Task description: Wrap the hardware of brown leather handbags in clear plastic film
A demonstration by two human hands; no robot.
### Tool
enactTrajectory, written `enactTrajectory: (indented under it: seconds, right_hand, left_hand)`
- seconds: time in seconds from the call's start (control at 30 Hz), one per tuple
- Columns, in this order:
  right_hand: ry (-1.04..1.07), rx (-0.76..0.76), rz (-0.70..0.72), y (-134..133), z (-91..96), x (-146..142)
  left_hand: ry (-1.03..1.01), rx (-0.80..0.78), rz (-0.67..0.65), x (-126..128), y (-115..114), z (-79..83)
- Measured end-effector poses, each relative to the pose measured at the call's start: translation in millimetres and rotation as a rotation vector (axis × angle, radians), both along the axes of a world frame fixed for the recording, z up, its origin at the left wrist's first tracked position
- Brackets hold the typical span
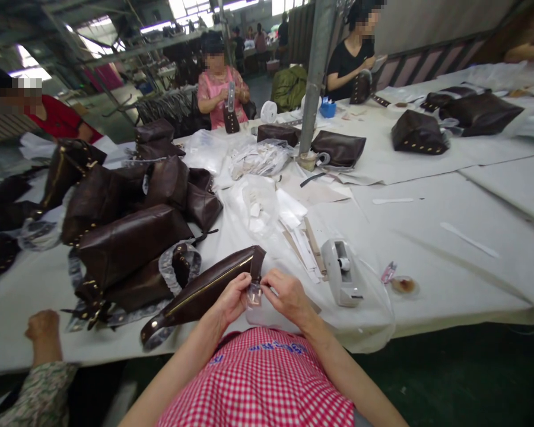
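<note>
A dark brown leather bag (204, 290) with a gold zip lies on the white table (449, 267) right in front of me. My left hand (232, 302) and my right hand (287, 296) meet at its zip end. Both pinch a small clear plastic wrap (254, 295) around the zip pull. The fingers of both hands are closed on that wrap.
A pile of brown bags (124, 225) lies to the left. A white tape dispenser (343, 273) stands to the right of my hands, beside plastic sheets and paper strips (293, 225). Another person's fist (42, 326) rests at lower left. Other people work across the table.
</note>
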State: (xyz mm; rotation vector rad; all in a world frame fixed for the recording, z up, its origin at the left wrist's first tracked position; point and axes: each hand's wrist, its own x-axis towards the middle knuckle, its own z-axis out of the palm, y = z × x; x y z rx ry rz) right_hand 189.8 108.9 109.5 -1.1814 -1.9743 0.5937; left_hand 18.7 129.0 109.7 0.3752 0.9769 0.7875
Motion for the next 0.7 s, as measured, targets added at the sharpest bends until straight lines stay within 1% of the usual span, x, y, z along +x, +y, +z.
enactTrajectory:
  seconds: [0.17,0.33,0.43,0.53,0.6,0.63,0.7]
  right_hand:
    - [-0.125,0.104,0.035,4,-5.7,-3]
    - [-0.134,0.126,-0.029,3,-15.7,-6]
    - [-0.138,0.167,-0.063,2,-15.0,-7]
    - [-0.161,0.213,-0.040,1,-9.6,-10]
    - [-0.137,0.179,-0.016,2,-6.9,-10]
    - [-0.097,0.134,-0.021,2,-6.6,-9]
    - [0.030,0.011,-0.077,2,-8.0,-4]
  left_hand:
    - [0.010,0.014,0.000,-1,-1,-5.5]
    - [0.046,0.027,-0.007,-3,1,-5.8]
    - [0.122,0.007,-0.031,-2,2,-3.4]
    - [0.203,0.043,-0.005,1,2,-1.5]
    - [0.208,0.066,0.009,3,1,0.2]
    - [0.203,0.071,0.009,4,0,1.5]
    - [0.193,0.081,0.007,5,0,4.9]
